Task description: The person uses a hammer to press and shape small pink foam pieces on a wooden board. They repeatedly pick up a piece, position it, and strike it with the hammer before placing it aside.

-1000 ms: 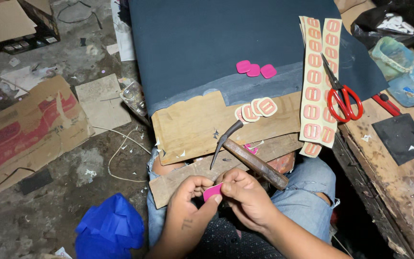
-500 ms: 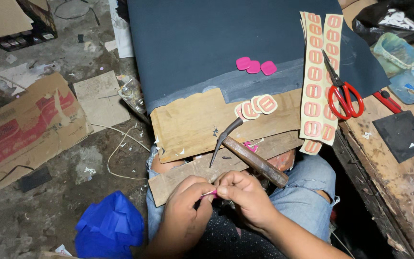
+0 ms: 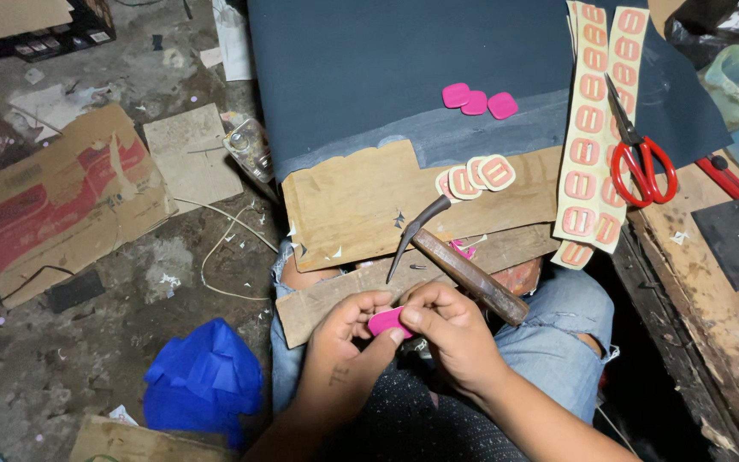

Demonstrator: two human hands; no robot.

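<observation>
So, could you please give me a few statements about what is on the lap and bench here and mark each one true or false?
1. Both hands, left hand and right hand, pinch one small pink piece. True.
2. The hammer is held in the right hand. False: it lies loose on the wooden board, above the hands.
3. The red-handled scissors lie on the strips of pale stickers. True.
4. Three pink pieces sit on the floor by the blue bag. False: they rest on the dark sheet.
5. The blue bag lies on the floor, on the person's left. True.
</observation>
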